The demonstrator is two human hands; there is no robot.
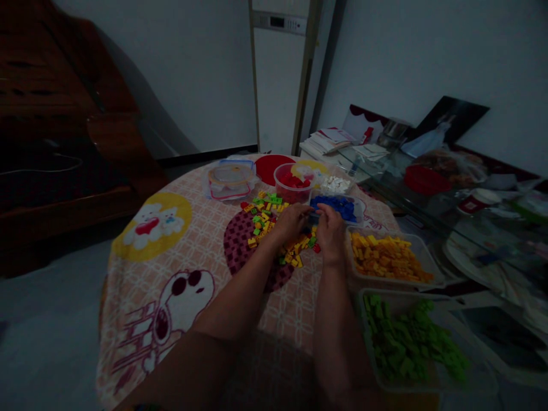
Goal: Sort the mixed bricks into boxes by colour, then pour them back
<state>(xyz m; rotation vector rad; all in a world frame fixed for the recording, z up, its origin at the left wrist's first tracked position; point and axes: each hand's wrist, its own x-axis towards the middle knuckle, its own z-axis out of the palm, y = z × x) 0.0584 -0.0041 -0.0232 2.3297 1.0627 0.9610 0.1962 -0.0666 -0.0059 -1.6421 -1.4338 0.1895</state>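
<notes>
In the head view, your left hand [295, 220] and right hand [330, 227] bend above the loose bricks [266, 227], which lie below them and toward nine o'clock. I cannot tell if your fingers pinch anything. At one o'clock, the box of blue bricks [360, 214] is very near; a careless knuckle could tip it, mixing colours. Your hands hide part of the pile, and dim light blurs small bricks.

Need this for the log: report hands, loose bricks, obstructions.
Left hand and right hand close together near blue bricks, grip unclear. Loose bricks, mainly yellow and green, spread on the tablecloth. Left hand partly hides them.
</notes>
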